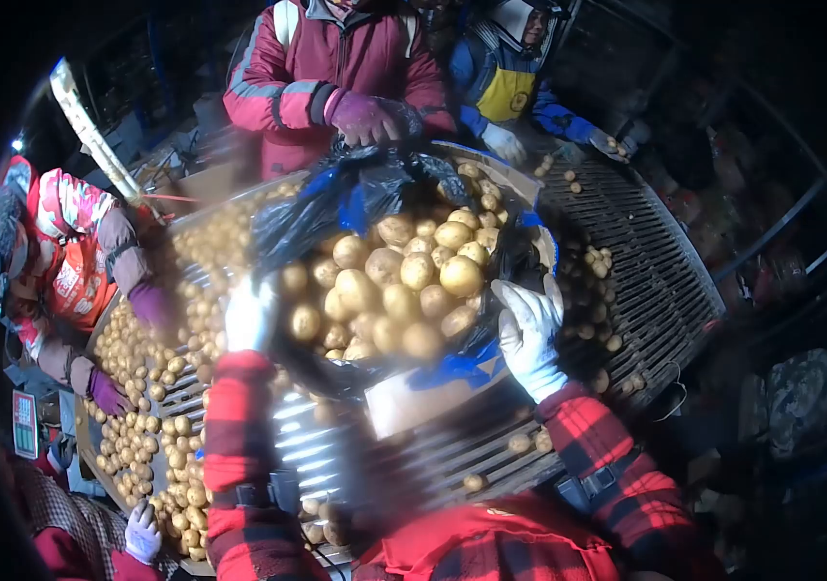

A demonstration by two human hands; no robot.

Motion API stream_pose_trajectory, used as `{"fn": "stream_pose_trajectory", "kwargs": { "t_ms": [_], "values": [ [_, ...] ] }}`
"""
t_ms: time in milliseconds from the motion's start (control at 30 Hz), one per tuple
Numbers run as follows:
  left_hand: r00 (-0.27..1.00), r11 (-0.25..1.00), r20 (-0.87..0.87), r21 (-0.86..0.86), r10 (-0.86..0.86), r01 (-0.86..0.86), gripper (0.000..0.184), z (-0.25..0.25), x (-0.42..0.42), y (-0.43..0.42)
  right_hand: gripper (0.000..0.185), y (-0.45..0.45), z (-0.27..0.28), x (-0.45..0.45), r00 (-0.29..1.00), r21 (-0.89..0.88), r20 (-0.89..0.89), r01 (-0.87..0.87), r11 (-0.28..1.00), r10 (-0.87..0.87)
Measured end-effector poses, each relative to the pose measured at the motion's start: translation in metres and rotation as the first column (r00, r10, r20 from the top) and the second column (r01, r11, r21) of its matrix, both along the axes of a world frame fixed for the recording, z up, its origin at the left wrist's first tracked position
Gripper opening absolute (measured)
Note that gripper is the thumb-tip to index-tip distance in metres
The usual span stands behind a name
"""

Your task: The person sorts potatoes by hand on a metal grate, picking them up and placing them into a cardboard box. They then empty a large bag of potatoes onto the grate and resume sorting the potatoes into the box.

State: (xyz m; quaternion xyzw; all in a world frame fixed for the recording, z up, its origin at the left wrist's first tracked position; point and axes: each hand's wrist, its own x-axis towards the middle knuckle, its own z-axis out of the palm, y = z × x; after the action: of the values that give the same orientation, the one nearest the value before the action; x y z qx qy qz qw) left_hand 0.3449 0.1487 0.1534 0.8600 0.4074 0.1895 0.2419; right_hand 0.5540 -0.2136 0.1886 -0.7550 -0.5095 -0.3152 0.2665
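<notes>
A cardboard box [423, 399] lined with a black plastic bag [289, 230] is full of potatoes [416, 270] in front of me. Potatoes at its near side are blurred. My left hand [251, 315], in a white glove, is at the box's left side by the bag's edge; motion smears its fingers. On the right side, my right hand [531, 334], also white-gloved, has its fingers stretched out beside the bag and holds nothing visible. Across the box, a co-worker's purple-gloved hand [365, 118] is at the gathered bag.
The box is over a slatted metal sorting table [641, 252], with many loose potatoes [133, 373] at the left. Co-workers stand at the left and the far side. Another white-gloved hand [142, 533] is at lower left, near a scale display [25, 424].
</notes>
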Motion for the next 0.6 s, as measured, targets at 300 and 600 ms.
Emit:
{"fn": "stream_pose_trajectory", "kwargs": {
  "t_ms": [300, 600],
  "values": [
    [0.962, 0.919, 0.011, 0.301, -0.271, 0.255, 0.073, -0.012, -0.035, 0.004, 0.033, 0.004, 0.007, -0.004, 0.998, 0.013, -0.032, 0.055, 0.998, -0.055],
    [0.828, 0.85, -0.47, 0.526, 0.305, -0.015, 0.058, -0.101, 0.0, 0.105, 0.034, 0.002, 0.008, -0.004, 0.997, 0.029, -0.069, 0.028, 0.999, -0.026]
  ]
}}
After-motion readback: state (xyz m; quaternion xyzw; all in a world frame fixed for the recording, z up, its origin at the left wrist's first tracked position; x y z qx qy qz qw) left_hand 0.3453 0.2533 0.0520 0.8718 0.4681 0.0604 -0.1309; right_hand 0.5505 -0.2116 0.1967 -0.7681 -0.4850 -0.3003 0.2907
